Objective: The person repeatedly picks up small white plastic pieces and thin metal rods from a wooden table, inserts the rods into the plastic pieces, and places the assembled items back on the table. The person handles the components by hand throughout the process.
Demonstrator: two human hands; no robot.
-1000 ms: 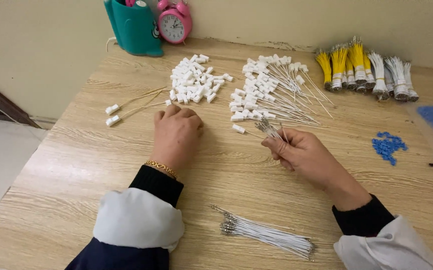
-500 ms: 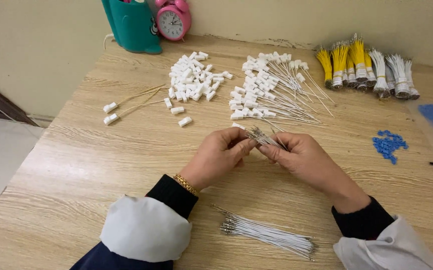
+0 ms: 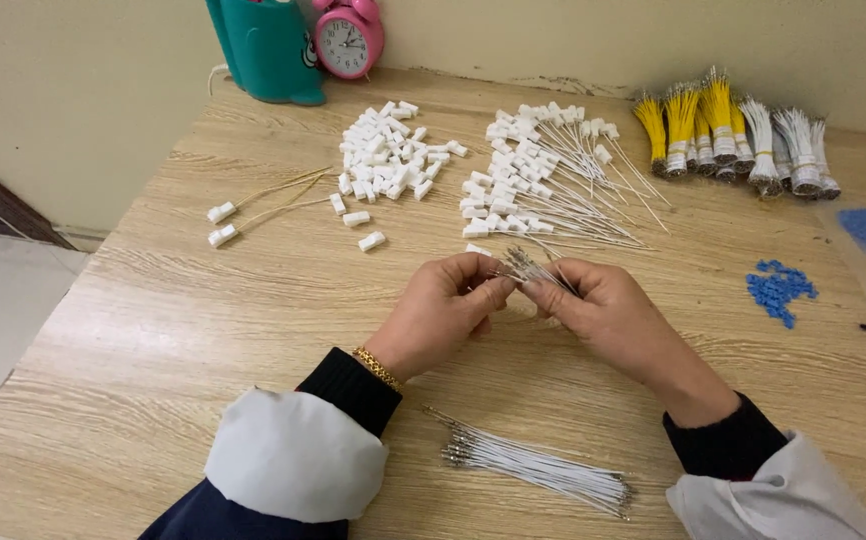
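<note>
Matt grained wood table (image 3: 153,330), white plastic connectors (image 3: 388,155), glossy pink clock (image 3: 350,40)

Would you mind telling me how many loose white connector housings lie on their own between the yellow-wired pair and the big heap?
3: one nearest the heap, one in the middle, one closest to the hands. Others may blend into the heap's edge.

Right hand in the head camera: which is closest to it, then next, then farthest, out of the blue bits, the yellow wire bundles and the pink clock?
From the right hand:
1. Blue bits, to its right.
2. Yellow wire bundles, back right.
3. Pink clock, far back left.
</note>
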